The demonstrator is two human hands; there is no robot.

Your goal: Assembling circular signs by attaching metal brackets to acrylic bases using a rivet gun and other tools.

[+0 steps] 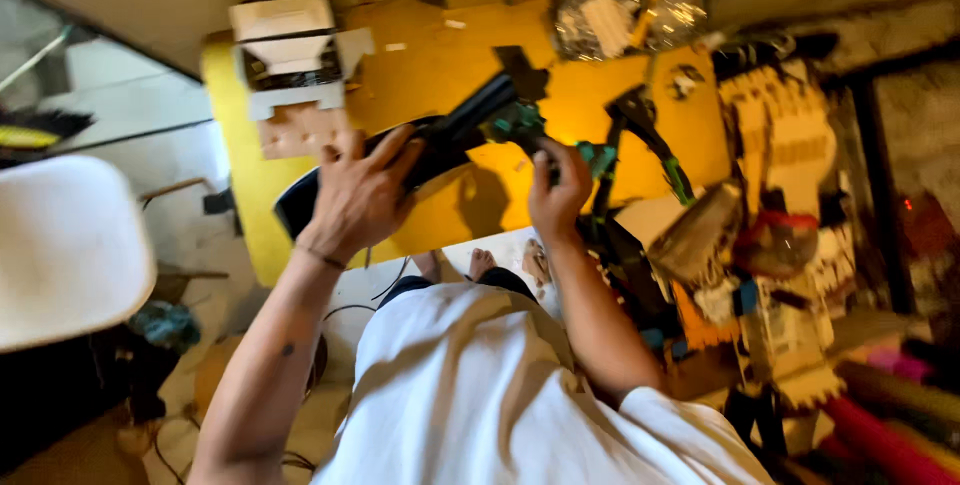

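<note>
Yellow tabletop (440, 75), smooth and bright, seen from above by a person in a white shirt. Their left hand (358, 195) wraps its fingers around a long, flat black part (440, 140) held over the table's near edge. Their right hand (560, 190) pinches a small green-and-black piece (520, 125) at that part's far end. At the far left corner, an open white cardboard box (292, 55) holds something dark, too blurred to identify. A crinkled clear plastic bag (630, 10) lies at the far edge.

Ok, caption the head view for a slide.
Left hand grips a long black part while right hand holds its green fitting over a yellow table.
</note>
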